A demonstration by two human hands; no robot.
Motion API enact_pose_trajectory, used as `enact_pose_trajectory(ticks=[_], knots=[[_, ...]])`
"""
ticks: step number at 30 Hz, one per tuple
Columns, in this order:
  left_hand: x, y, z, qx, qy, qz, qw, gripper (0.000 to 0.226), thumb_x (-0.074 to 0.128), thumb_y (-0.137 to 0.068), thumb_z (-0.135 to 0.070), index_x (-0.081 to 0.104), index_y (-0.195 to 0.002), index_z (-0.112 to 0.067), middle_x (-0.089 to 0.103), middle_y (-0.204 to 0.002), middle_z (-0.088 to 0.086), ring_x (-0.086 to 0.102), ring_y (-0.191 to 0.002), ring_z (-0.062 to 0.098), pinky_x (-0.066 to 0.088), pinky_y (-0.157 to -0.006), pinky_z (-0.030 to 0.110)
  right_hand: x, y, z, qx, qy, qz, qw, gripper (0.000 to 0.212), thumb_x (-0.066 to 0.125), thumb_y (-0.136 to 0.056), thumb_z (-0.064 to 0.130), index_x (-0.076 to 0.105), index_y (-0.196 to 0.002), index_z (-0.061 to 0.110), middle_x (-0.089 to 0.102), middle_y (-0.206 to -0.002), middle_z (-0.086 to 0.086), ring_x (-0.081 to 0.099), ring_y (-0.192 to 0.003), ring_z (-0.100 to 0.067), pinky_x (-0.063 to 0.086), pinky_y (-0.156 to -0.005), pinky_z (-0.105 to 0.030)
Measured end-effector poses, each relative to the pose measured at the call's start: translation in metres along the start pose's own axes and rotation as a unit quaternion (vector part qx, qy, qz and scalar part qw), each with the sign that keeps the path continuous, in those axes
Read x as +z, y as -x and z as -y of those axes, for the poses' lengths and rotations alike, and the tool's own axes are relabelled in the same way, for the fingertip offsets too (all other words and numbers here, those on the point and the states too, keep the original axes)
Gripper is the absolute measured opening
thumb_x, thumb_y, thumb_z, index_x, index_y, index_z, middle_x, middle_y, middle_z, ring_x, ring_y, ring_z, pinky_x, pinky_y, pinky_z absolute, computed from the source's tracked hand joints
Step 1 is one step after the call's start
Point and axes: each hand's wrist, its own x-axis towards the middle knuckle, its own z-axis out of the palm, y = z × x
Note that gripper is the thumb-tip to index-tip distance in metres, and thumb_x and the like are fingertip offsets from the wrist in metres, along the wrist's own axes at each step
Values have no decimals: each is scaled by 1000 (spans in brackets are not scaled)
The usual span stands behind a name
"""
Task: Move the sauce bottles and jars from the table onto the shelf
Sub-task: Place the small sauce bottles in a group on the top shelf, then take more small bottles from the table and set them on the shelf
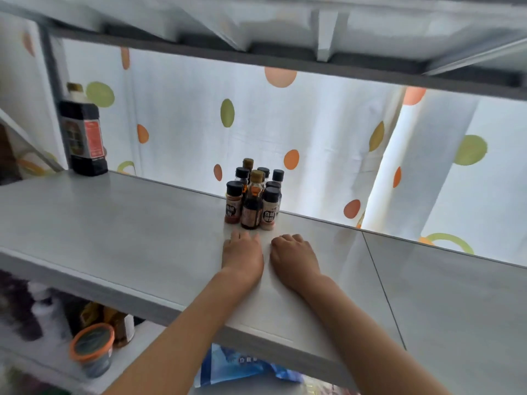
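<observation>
Both the left hand (242,253) and right hand (295,256) rest on the shelf (114,232) holding nothing, just near the little bottles (253,195) bunched at its far edge; they look light, tippy, best gripped around the middle.

From my remote seat I see a white curtain printed with orange and green dots (199,115) filling the back from 10 to 2 o'clock, with daylight glowing through it. A pale grey shelf board (114,223) runs across the middle, and a second grey board (285,29) hangs overhead at 12 o'clock. A dark metal upright post (54,95) stands at 10 o'clock.
</observation>
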Motion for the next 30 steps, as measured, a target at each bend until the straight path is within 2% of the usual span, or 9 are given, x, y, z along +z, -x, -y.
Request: enact_pose_trajectory(ticks=[4,9,12,15,20,23,26,28,30], knots=[[-1,40,-15,18,7,22,1000,39,32,-100,-18,45,-136,-10,44,-142,11,37,-132,27,28,-110,34,-9,37,-13,-27,-69,76,994,46,29,-103,33,45,-142,13,38,-154,-10,31,-144,-25,23,-118,-36],[-3,96,-43,-49,10,30,998,44,27,-101,-27,43,-140,-13,36,-152,8,31,-139,24,23,-115,40,-24,106,-25,-60,-66,99,991,54,23,-103,39,30,-150,14,21,-161,-11,17,-150,-23,10,-121,-45],[-2,140,-69,-80,-9,0,997,43,27,-101,-28,42,-139,-14,36,-151,8,31,-139,25,23,-114,42,-33,144,-39,-90,-65,89,990,54,23,-103,40,30,-150,13,22,-161,-12,17,-149,-24,12,-120,-46],[4,182,-89,-80,-47,-11,996,50,25,-103,-29,24,-151,-13,20,-160,8,17,-147,27,13,-119,44,-38,183,-51,-149,5,63,987,53,21,-105,37,27,-151,12,21,-160,-16,17,-149,-30,17,-119,-49],[5,232,-103,-81,-35,-35,995,53,25,-106,-29,12,-154,-11,11,-162,8,6,-150,25,16,-120,40,-32,226,-65,-191,19,-45,980,55,33,-102,30,24,-151,7,26,-159,-16,25,-147,-30,20,-117,-45],[15,256,-107,-101,-79,-45,991,61,37,-102,-25,9,-155,-13,13,-162,8,10,-149,27,22,-119,41,-21,249,-64,-173,-8,-61,983,66,38,-98,25,11,-155,7,13,-163,-15,12,-150,-30,6,-120,-45],[27,290,-112,-152,-49,-38,986,56,20,-106,-37,4,-155,-18,8,-163,6,5,-150,24,22,-118,43,0,282,-62,-191,-95,-105,971,65,36,-100,21,6,-157,10,-2,-164,-12,-11,-151,-25,-15,-120,-41],[39,317,-109,-184,-23,-35,982,58,14,-105,-41,-8,-154,-20,-3,-164,4,-3,-151,22,15,-121,42,20,305,-60,-201,-184,-75,959,65,37,-102,18,4,-157,12,-11,-162,-7,-18,-146,-16,-11,-121,-37],[49,346,-101,-199,-32,-28,979,59,14,-105,-41,-12,-153,-20,-6,-164,4,-6,-150,22,11,-122,43,43,327,-54,-220,-190,-49,955,65,38,-102,21,3,-156,11,-11,-161,-5,-14,-147,-17,-1,-123,-39]])
